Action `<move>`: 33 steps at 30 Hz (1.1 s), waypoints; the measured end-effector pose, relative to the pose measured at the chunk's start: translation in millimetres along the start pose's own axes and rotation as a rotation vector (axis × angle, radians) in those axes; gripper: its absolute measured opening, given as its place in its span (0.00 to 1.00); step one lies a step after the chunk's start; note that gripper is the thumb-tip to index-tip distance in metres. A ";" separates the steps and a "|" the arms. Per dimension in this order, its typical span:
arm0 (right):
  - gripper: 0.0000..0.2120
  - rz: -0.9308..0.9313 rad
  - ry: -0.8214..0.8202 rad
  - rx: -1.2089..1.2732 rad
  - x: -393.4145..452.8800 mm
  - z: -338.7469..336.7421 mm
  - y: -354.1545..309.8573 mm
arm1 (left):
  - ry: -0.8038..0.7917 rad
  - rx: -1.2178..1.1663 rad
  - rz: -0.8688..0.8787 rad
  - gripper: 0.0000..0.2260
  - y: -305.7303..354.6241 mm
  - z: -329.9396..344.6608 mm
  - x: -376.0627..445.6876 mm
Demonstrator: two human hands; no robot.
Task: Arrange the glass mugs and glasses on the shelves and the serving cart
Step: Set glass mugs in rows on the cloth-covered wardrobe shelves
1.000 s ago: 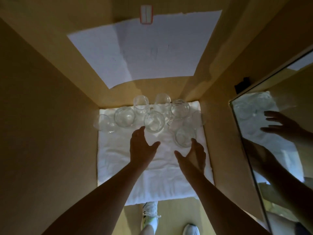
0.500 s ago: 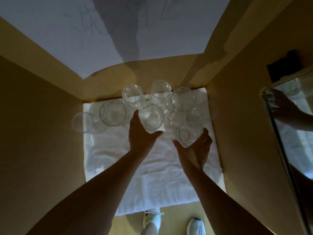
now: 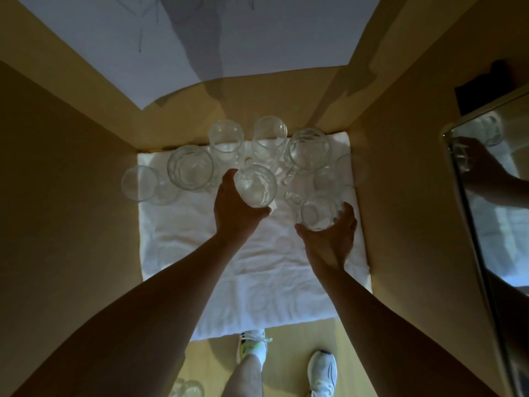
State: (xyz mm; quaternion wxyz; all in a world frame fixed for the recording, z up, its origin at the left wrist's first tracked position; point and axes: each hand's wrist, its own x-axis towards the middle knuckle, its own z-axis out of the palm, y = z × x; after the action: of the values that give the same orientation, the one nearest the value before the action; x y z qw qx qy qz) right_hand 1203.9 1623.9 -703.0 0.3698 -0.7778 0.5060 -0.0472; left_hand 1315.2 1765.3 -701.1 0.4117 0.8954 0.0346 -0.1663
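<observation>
Several clear glasses and mugs stand at the back of a white cloth (image 3: 200, 253) inside a tan shelf compartment. My left hand (image 3: 233, 213) wraps around the near side of a round glass (image 3: 255, 185) in the middle. To the right, my right hand (image 3: 332, 239) cups a smaller glass mug (image 3: 319, 212) from below and from its right side. Behind them stand a wide mug (image 3: 190, 168), two tall glasses (image 3: 226, 137) (image 3: 270, 133), a handled mug (image 3: 309, 149), and single glasses at far left (image 3: 139, 183) and far right (image 3: 350, 170).
Tan side walls (image 3: 71, 196) close the compartment left and right. A mirrored door (image 3: 492, 196) hangs open at the right. More glassware (image 3: 187, 389) sits low on the floor side near my shoes (image 3: 322, 373). White paper (image 3: 200, 38) lies on the shelf above.
Both hands moved forward and closed around glasses: the left onto the middle round glass, the right onto the smaller mug. The view moved closer to the shelf.
</observation>
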 end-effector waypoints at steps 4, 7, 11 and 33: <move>0.53 -0.056 -0.025 0.012 -15.3 -15.8 0.7 | -0.007 0.003 -0.064 0.46 -7.9 -12.6 -23.0; 0.52 -0.071 -0.055 0.052 -26.3 -31.6 -2.3 | 0.004 0.006 -0.068 0.47 -8.8 -26.3 -46.1; 0.51 -0.150 -0.070 0.096 -47.8 -56.6 -9.0 | 0.052 -0.029 -0.047 0.45 -2.2 -45.9 -82.7; 0.47 -0.595 -0.236 0.400 -222.7 -319.1 -122.1 | 0.407 -0.362 0.156 0.38 162.8 -223.1 -339.1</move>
State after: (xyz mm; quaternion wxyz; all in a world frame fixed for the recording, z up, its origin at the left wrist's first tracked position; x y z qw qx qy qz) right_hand 1045.3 1664.8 -329.5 0.5403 -0.8033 0.1924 -0.1605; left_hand 1088.1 1850.6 -337.2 0.5608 0.8223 0.0767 0.0579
